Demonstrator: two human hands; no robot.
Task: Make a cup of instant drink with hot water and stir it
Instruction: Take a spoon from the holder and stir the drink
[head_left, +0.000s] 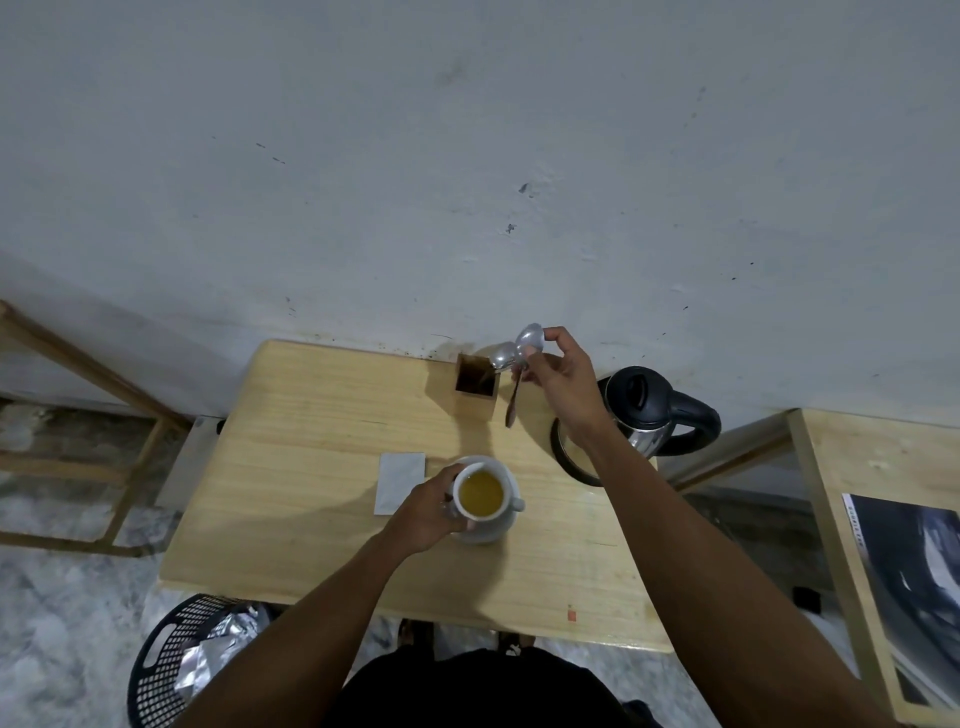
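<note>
Left hand (423, 514) grip clasping white cup (480, 496) on tabletop (311, 415), right hand (558, 374) pinching spoon (522, 364) beside wooden holder (475, 387), kettle (649, 410) nearby

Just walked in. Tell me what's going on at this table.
A person is making an instant drink. The left hand steadies a white cup of yellowish liquid on the wooden table. The right hand holds a spoon up beside the wooden holder. A kettle stands at the right.
</note>
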